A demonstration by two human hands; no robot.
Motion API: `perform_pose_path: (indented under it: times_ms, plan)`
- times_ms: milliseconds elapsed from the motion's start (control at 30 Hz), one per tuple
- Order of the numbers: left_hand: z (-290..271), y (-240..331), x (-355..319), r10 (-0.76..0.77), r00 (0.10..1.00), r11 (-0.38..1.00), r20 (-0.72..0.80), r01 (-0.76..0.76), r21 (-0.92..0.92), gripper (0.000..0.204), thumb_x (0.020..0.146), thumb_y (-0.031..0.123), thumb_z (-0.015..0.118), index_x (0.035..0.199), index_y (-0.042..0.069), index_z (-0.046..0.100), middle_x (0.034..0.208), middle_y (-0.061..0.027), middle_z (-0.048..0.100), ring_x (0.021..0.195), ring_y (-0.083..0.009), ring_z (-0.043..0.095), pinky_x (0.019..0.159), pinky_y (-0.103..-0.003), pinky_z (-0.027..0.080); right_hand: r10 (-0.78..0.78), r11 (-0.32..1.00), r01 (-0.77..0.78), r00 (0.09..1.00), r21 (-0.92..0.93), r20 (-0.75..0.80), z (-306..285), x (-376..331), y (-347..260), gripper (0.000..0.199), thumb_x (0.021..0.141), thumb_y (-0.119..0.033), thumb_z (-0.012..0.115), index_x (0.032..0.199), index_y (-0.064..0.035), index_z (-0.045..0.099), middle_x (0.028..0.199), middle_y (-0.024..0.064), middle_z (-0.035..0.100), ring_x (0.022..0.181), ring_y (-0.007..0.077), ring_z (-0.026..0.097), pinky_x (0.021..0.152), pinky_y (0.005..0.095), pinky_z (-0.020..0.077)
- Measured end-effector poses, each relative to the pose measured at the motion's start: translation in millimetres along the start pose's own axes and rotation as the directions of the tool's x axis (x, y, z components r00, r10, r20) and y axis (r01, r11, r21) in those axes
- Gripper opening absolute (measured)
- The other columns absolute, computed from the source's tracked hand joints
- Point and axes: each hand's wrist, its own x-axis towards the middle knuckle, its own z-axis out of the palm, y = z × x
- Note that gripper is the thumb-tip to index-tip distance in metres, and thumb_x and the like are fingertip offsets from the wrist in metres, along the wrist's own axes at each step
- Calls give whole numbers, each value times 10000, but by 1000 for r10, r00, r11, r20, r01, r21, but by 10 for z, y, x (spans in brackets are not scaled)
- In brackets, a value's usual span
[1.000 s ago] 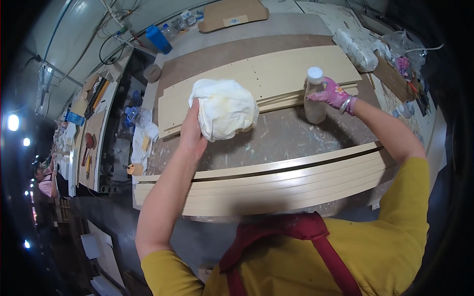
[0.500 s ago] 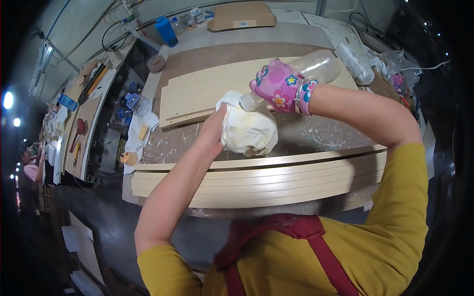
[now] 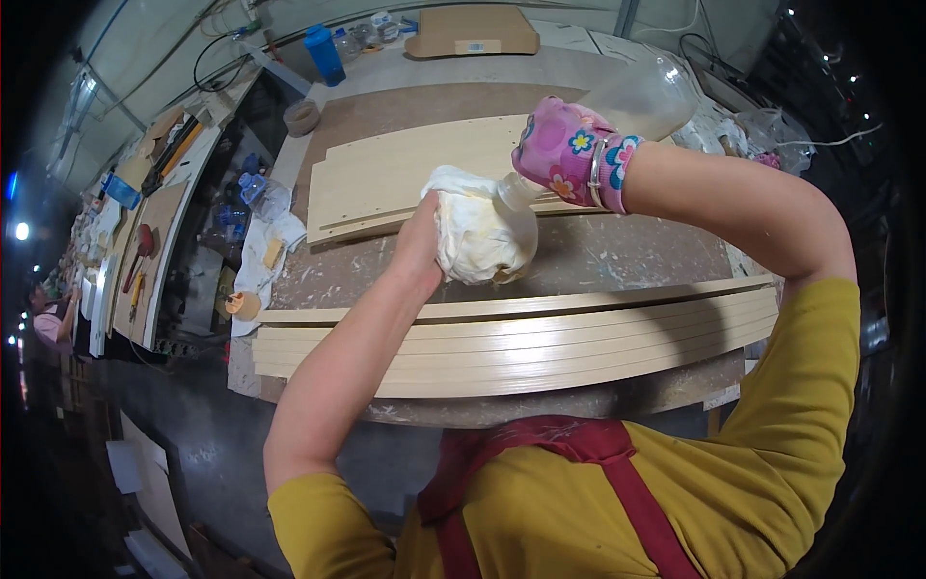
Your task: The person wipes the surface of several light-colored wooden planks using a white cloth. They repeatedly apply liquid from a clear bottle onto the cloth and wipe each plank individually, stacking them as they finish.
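From my remote seat I see a brown, paint-flecked table. Cream strips lie side by side along its near edge; cream panels lie stacked farther back. At the far side I make out a cardboard box and, left of it, a blue bottle. A rag lies at the left.

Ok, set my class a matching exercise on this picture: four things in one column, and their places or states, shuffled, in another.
Things
1. white cloth
2. clear bottle
3. pale strips
4. blue container

Places or states
A. lying side by side along the near edge of the worktable
B. tipped, neck at the cloth, in the gloved right hand
C. standing at the table's far left
D. bunched up in the bare left hand

Pairs: 1-D, 2-B, 3-A, 4-C
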Motion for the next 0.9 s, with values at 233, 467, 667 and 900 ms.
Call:
perform_pose_path:
  times_ms: [233, 467, 667, 900]
  plan:
    - [-75, -28, 56, -16, 997, 1000, 73, 15, 9, 504, 1062, 343, 360, 1386, -37, 421, 1341, -156, 560, 1198, -266, 592, 1002, -392, 503, 10, 999, -7, 994, 31, -113, -70, -36, 15, 93, 727, -128, 711, 808, -132, 756, 772, 82, 710, 749, 280, 699, 658, 357, 538]
    - [1, 4, -4, -43, 994, 999, 96, 40, 28, 510, 1065, 345, 342, 1393, -40, 410, 1353, -163, 551, 1212, -277, 584, 1020, -401, 498, -41, 999, 42, 999, 15, -15, -184, 48, -47, 109, 758, -132, 703, 844, -108, 766, 801, 75, 726, 781, 284, 712, 699, 358, 565]
    - [-46, -23, 34, -21, 995, 1000, 98, 21, 6, 522, 1066, 348, 332, 1407, -43, 390, 1376, -169, 530, 1237, -281, 565, 1040, -405, 485, -23, 999, 25, 998, 46, -54, 12, 72, 61, 99, 757, -142, 708, 831, -105, 763, 801, 94, 720, 799, 309, 707, 694, 385, 565]
    - [-73, -4, 46, 15, 996, 999, 84, -12, -33, 513, 1059, 335, 352, 1408, -39, 390, 1384, -170, 523, 1256, -288, 550, 1048, -408, 476, 60, 901, 58, 965, 429, -255, 599, -48, -16, 371, 728, -264, 766, 1032, -101, 630, 920, 115, 675, 903, 332, 667, 795, 434, 535]
